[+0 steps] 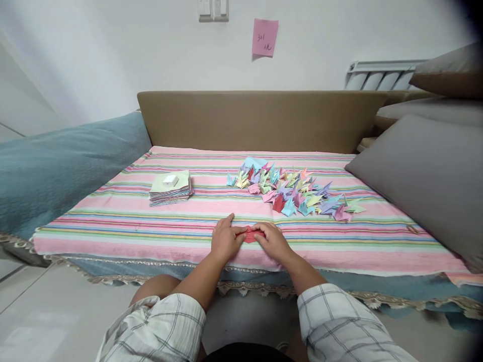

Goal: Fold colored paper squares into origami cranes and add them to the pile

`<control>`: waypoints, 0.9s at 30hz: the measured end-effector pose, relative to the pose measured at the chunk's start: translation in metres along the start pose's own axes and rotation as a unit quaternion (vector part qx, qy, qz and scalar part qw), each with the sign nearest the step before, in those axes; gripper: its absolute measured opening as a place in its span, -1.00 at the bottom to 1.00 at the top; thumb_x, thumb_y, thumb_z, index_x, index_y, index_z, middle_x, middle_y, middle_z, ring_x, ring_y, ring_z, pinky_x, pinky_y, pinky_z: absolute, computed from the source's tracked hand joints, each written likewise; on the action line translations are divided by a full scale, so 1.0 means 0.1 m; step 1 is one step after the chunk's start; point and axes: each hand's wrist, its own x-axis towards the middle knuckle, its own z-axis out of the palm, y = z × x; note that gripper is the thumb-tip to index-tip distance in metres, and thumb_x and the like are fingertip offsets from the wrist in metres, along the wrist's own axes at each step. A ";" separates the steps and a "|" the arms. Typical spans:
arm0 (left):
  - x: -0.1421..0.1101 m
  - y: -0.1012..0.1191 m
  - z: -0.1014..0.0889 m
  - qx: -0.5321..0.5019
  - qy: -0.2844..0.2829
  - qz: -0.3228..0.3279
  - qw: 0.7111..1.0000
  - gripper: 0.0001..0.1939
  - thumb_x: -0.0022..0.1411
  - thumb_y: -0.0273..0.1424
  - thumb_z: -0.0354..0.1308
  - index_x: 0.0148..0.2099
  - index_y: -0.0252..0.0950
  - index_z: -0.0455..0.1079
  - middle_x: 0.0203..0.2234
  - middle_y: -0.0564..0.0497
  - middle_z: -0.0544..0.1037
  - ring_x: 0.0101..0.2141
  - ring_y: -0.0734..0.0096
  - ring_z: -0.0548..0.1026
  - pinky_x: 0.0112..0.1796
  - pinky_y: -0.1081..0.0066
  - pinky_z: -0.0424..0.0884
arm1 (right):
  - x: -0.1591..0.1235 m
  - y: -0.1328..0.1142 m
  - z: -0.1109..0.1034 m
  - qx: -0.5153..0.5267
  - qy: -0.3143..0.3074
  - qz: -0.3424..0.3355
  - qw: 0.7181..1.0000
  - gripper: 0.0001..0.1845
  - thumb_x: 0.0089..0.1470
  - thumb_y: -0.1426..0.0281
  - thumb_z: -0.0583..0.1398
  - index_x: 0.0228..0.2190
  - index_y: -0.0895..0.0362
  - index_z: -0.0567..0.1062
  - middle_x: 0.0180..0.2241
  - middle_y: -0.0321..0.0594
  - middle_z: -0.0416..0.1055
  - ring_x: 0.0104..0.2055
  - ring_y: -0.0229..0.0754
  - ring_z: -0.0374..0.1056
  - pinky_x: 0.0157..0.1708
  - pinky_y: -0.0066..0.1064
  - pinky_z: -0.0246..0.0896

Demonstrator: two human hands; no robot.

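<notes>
A small piece of red folded paper [249, 235] lies on the striped cloth [113, 218] between my two hands. From the left, my left hand [225, 237] presses on it with closed fingertips, one finger pointing away from the paper. My right hand [274, 242] pinches its right side, fingers bent over the edge. Parts of the paper are hidden under my fingers. Beyond my hands to the right lies a loose heap of folded paper cranes [294, 193] in many colours. Back left is a stack of square paper [171, 195] with a small white block [170, 180] on top.
The cloth covers a sofa seat with a brown backrest [256, 120]. A blue-covered armrest [75, 161] rises at left, and grey cushions [426, 176] pile up at right. A small brownish object [412, 229] lies near them. A pink note [264, 37] is on the wall.
</notes>
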 end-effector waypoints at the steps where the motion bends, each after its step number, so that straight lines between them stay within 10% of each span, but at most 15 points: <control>1: 0.00 0.00 0.00 0.001 0.002 0.002 1.000 -0.72 0.08 -0.27 0.17 -0.11 0.02 0.47 0.10 -0.04 0.28 0.04 0.04 0.24 0.01 0.02 0.19 | 0.00 0.01 0.01 -0.003 0.000 -0.003 1.000 -0.76 0.01 0.46 0.11 -0.24 0.04 0.45 -0.18 -0.26 0.46 -0.09 -0.12 0.27 -0.06 -0.21 0.11; 11: -0.01 0.01 -0.01 0.012 0.009 0.004 1.000 -0.79 0.08 -0.27 0.17 -0.19 -0.01 0.52 0.07 -0.02 0.30 0.02 0.04 0.25 -0.01 0.03 0.22 | -0.18 -0.16 0.00 -0.153 -0.003 -0.144 0.978 -0.61 0.15 0.36 0.03 0.02 0.06 0.34 0.09 -0.17 0.28 0.18 -0.09 0.06 0.15 -0.09 -0.17; 18: -0.01 0.01 -0.02 0.009 0.013 0.011 1.000 -0.77 0.09 -0.27 0.16 -0.16 -0.02 0.51 0.09 -0.01 0.29 0.02 0.05 0.24 -0.01 0.03 0.23 | -0.27 -0.11 0.07 -0.213 -0.103 -0.124 0.964 -0.30 0.11 0.13 0.04 0.21 0.12 0.00 0.24 -0.11 -0.08 0.28 -0.02 -0.16 0.19 0.05 -0.33; 27: 0.01 -0.08 -0.04 0.020 -0.030 0.038 0.999 -0.69 0.12 -0.46 0.06 -0.11 -0.05 0.48 0.09 -0.01 0.31 0.06 0.10 0.23 0.04 0.05 0.18 | -0.26 -0.09 0.08 -0.218 -0.097 -0.124 0.963 -0.32 0.11 0.16 0.06 0.20 0.12 0.03 0.23 -0.09 -0.03 0.27 -0.03 -0.15 0.19 0.04 -0.29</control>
